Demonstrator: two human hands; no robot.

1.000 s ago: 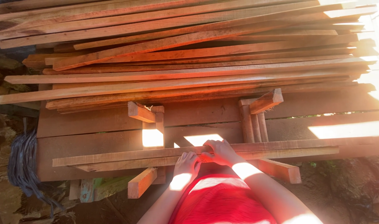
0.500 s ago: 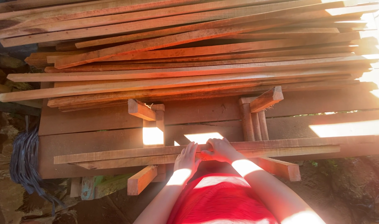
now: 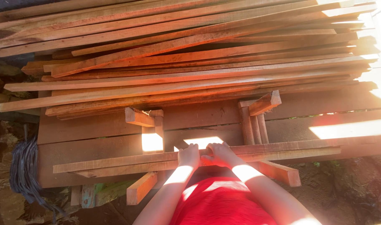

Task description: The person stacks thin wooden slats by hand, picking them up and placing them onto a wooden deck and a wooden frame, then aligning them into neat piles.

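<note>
We see both hands set side by side on a pair of long thin wooden strips [image 3: 115, 163] that lie flat across the near edge of a workbench of wide planks [image 3: 90, 146]. The left hand [image 3: 189, 155] rests palm down with its fingers curled over the far edge of the strips, pressed onto the wood rather than pinching it; the right hand [image 3: 221, 153] sits just beside it, touching or nearly touching, fingers likewise folded over the strips' upper edge. Whether the thumbs wrap under the strips we cannot tell. The strips run well past the hands to either side. Beyond the strips, on the bench, stand two small wooden jigs: a left block frame [image 3: 145, 118] and a right block frame [image 3: 257, 111]. Farther back than those, a big heap of long reddish wooden slats [image 3: 190, 54] covers the rear of the bench. Below the strips, short wooden blocks [image 3: 141, 188] poke out from under the bench edge, and a bundle of dark cord [image 3: 25, 171] hangs off the left end of the strips.
</note>
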